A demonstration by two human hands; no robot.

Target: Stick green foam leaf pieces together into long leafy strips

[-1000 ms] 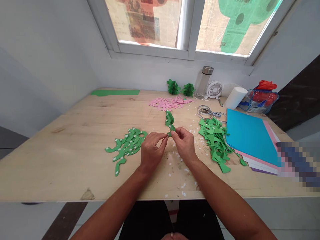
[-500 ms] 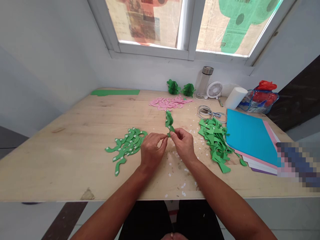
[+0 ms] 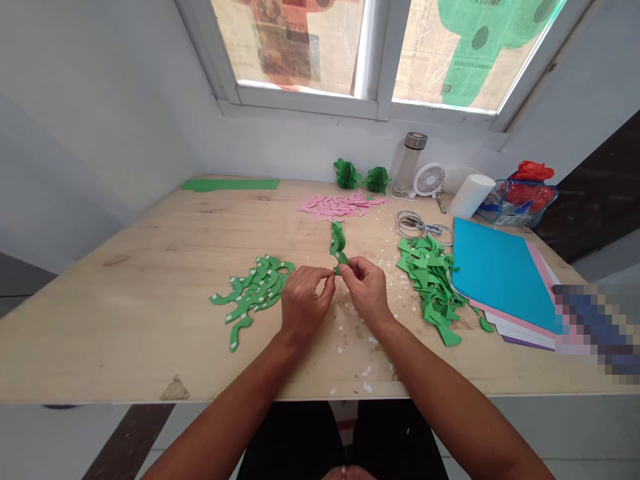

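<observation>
A curved stack of green paper pieces [image 3: 338,237] with small white squares stands out above my hands at the middle of the table. My right hand [image 3: 367,285] pinches its near end between thumb and fingers. My left hand [image 3: 306,297] is closed, thumb and fingertips together at the tip of the same stack; whatever is between them is too small to make out. Left of it lies a pile of curved green pieces with white squares [image 3: 260,283]. To the right is a heap of green paper scraps [image 3: 430,280].
Pink cut pieces [image 3: 340,205] lie farther back, near two green paper ornaments [image 3: 347,175]. Tape rolls [image 3: 411,225], a bottle [image 3: 407,163], a small fan [image 3: 429,180], a white roll [image 3: 473,195] and blue sheets [image 3: 500,273] occupy the right side. White bits litter the table [image 3: 125,300].
</observation>
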